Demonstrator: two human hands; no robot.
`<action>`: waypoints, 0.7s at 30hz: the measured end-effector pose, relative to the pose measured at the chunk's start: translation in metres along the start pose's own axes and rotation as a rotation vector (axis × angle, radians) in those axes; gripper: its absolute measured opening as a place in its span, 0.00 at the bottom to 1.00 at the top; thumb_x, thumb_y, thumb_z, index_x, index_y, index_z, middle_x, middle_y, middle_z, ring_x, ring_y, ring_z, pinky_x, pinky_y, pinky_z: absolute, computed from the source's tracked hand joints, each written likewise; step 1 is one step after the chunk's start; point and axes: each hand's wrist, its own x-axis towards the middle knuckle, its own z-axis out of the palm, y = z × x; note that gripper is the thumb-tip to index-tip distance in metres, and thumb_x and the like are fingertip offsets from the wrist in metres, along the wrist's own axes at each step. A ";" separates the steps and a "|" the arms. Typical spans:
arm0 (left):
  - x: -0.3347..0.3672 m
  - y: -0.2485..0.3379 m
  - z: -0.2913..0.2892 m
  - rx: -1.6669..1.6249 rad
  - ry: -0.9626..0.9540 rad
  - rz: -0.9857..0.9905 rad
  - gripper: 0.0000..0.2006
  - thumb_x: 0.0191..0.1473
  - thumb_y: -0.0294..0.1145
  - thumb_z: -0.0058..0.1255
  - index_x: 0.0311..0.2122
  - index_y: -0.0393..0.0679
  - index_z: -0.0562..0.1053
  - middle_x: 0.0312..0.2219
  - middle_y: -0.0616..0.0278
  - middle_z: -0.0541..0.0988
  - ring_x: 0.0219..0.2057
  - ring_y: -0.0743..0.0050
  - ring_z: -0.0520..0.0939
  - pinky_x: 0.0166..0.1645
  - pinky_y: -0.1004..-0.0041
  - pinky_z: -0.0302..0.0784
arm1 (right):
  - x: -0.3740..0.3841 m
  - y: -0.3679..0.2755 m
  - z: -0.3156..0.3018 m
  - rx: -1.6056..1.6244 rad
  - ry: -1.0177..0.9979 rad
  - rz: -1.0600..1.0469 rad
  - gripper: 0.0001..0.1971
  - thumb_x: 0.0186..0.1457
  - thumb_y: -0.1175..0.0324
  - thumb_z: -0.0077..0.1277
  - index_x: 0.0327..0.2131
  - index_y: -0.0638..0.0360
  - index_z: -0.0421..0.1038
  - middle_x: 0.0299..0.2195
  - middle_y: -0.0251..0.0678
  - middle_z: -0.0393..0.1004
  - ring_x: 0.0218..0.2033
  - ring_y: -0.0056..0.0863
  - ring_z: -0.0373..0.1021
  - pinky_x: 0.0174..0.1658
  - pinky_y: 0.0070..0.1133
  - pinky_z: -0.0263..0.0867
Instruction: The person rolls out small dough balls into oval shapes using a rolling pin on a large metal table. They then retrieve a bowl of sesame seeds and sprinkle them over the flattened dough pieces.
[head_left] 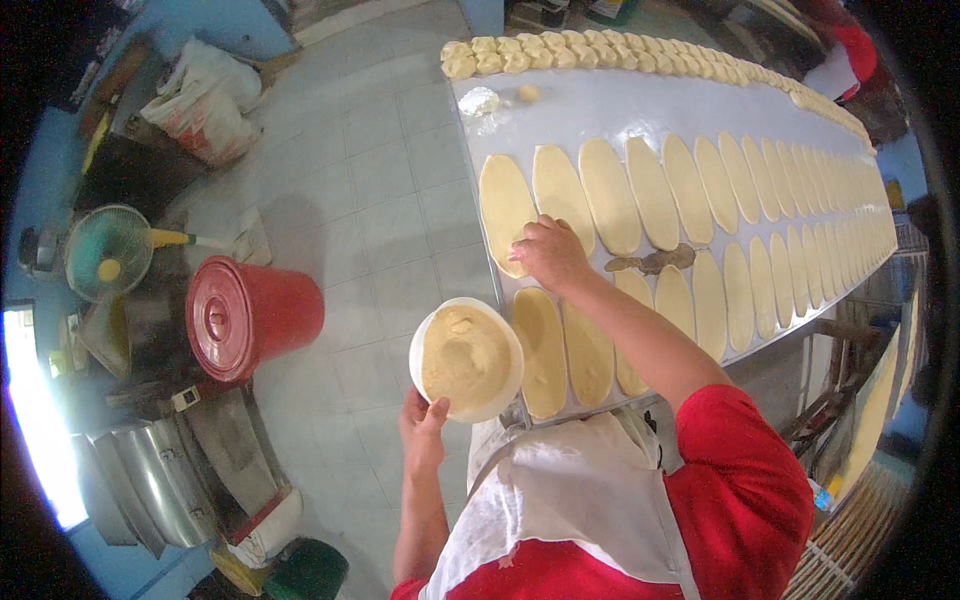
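Note:
In my left hand (pixel 425 425) is a white bowl (pixel 516 362), gripped by its near rim and held beside the table's left end. A pale yellow crumbly filling (pixel 465 355) fills it, hollowed in the middle. My right hand (pixel 550 255) is over the lower part of the leftmost far-row dough strip (pixel 503 195), its fingers bent together; whatever they hold is hidden. Long oval dough strips lie flat in two rows along the table. The leftmost near-row strip (pixel 541 350) and its neighbour (pixel 588 352) look slightly darker, with small lumps on them.
Rows of dough balls (pixel 600 50) line the table's far edge. A white lump (pixel 479 101) and a brown patch (pixel 655 261) are on the tabletop (pixel 600 105). Left on the floor stand a lidded red bucket (pixel 255 315) and a fan (pixel 108 255). Another person's red sleeve (pixel 855 52) shows far right.

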 end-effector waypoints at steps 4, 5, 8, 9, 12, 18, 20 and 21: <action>0.004 0.010 0.000 -0.051 0.000 0.002 0.33 0.52 0.33 0.59 0.62 0.31 0.64 0.52 0.56 0.76 0.53 0.69 0.76 0.58 0.69 0.69 | -0.015 0.026 0.020 0.003 0.108 0.080 0.07 0.51 0.58 0.60 0.30 0.45 0.83 0.28 0.30 0.73 0.40 0.33 0.70 0.43 0.33 0.66; 0.006 0.012 0.002 -0.063 0.003 -0.018 0.33 0.52 0.33 0.59 0.62 0.31 0.64 0.52 0.56 0.76 0.53 0.69 0.76 0.58 0.69 0.69 | -0.020 0.036 0.017 0.005 0.155 0.152 0.07 0.51 0.58 0.60 0.30 0.45 0.83 0.29 0.29 0.73 0.40 0.33 0.70 0.43 0.33 0.66; 0.017 0.021 0.011 0.012 -0.063 -0.068 0.32 0.53 0.33 0.58 0.61 0.31 0.65 0.52 0.56 0.76 0.53 0.69 0.76 0.58 0.68 0.70 | -0.025 0.059 -0.005 -0.035 0.249 0.273 0.08 0.50 0.57 0.60 0.31 0.46 0.83 0.28 0.31 0.73 0.39 0.35 0.69 0.42 0.35 0.66; 0.021 0.023 0.016 0.060 -0.100 -0.086 0.31 0.53 0.32 0.58 0.60 0.31 0.65 0.52 0.56 0.76 0.52 0.69 0.76 0.58 0.68 0.70 | -0.027 0.060 -0.015 -0.037 0.250 0.275 0.08 0.51 0.57 0.60 0.31 0.46 0.82 0.27 0.32 0.72 0.39 0.36 0.69 0.42 0.36 0.66; 0.035 0.026 0.038 0.039 -0.152 -0.023 0.29 0.54 0.31 0.58 0.59 0.30 0.65 0.51 0.55 0.77 0.51 0.69 0.77 0.57 0.68 0.71 | -0.035 0.039 -0.047 0.033 0.267 0.192 0.10 0.50 0.57 0.62 0.32 0.48 0.83 0.27 0.32 0.72 0.36 0.35 0.68 0.42 0.33 0.66; 0.048 0.025 0.087 0.090 -0.268 -0.007 0.29 0.55 0.27 0.58 0.60 0.29 0.64 0.50 0.54 0.77 0.49 0.68 0.78 0.58 0.67 0.71 | -0.069 -0.043 -0.064 0.039 -0.008 -0.146 0.13 0.42 0.58 0.63 0.30 0.54 0.81 0.32 0.31 0.75 0.40 0.35 0.70 0.44 0.32 0.67; 0.049 0.023 0.099 0.140 -0.292 -0.019 0.29 0.55 0.27 0.57 0.60 0.29 0.64 0.50 0.54 0.77 0.49 0.68 0.78 0.57 0.67 0.72 | -0.071 -0.049 -0.060 -0.066 -0.166 -0.129 0.12 0.43 0.57 0.64 0.29 0.54 0.81 0.35 0.30 0.74 0.43 0.32 0.69 0.45 0.29 0.67; 0.049 0.022 0.103 0.158 -0.292 -0.023 0.29 0.55 0.27 0.57 0.60 0.29 0.64 0.49 0.54 0.77 0.49 0.68 0.78 0.57 0.66 0.72 | -0.071 -0.049 -0.060 -0.080 -0.241 -0.122 0.11 0.44 0.59 0.63 0.28 0.56 0.80 0.35 0.32 0.75 0.44 0.32 0.69 0.45 0.29 0.66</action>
